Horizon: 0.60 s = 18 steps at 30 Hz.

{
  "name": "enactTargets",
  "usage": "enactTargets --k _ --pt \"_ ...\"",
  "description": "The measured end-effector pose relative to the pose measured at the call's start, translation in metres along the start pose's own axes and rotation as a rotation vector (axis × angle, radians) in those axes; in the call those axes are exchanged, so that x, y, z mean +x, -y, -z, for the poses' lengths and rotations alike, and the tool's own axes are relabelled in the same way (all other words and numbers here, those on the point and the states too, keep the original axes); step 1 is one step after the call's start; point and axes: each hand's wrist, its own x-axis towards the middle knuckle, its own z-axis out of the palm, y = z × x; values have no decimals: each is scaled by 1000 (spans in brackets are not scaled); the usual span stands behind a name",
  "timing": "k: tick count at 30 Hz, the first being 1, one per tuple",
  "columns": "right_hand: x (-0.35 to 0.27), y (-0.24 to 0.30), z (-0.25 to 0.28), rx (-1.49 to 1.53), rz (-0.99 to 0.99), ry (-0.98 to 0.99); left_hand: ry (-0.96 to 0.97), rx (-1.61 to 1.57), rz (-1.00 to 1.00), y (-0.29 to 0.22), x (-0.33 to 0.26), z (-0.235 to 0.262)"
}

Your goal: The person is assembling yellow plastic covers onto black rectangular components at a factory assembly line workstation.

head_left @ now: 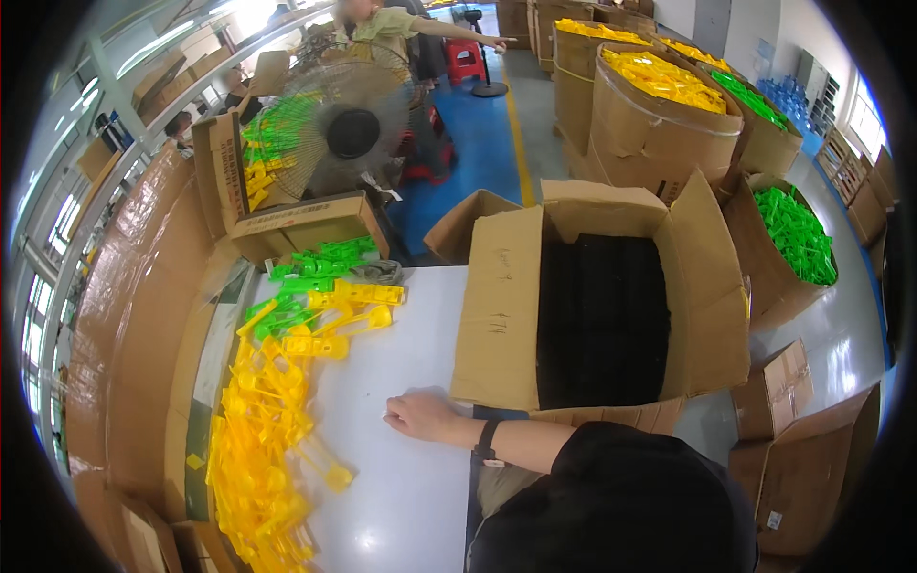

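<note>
My right hand (420,416) is closed over the white tabletop (382,497), a black band around its wrist. A small pale bit shows at its fingertips, too small to make out. My left hand is not in view. Left of my right hand lies a long heap of yellow plastic pieces (263,420), some with thin stems and rounded ends. One yellow piece (334,475) sticks out of the heap toward the hand. At the far end of the table are green plastic pieces (330,258) of similar make, with a grey bundle (378,272) beside them.
Right of the table stands an open carton (501,315) with a dark inside. A cardboard wall (143,325) lines the left edge. Beyond the table are a large fan (353,132) and a person in a light green shirt (382,27). Big cardboard bins (654,143) hold yellow and green pieces.
</note>
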Motion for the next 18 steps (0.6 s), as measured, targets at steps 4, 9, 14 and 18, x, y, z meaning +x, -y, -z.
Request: enactTargets --k 4,9,14,18 --pt "1 3 3 69 -50 73 -3 -8 7 10 7 3" --pt "0 4 1 23 -39 65 1 -12 16 19 8 6" --pt "1 7 5 -39 -52 89 -3 2 24 25 4 11" --pt "2 7 8 -17 -45 87 -4 5 29 27 3 12"
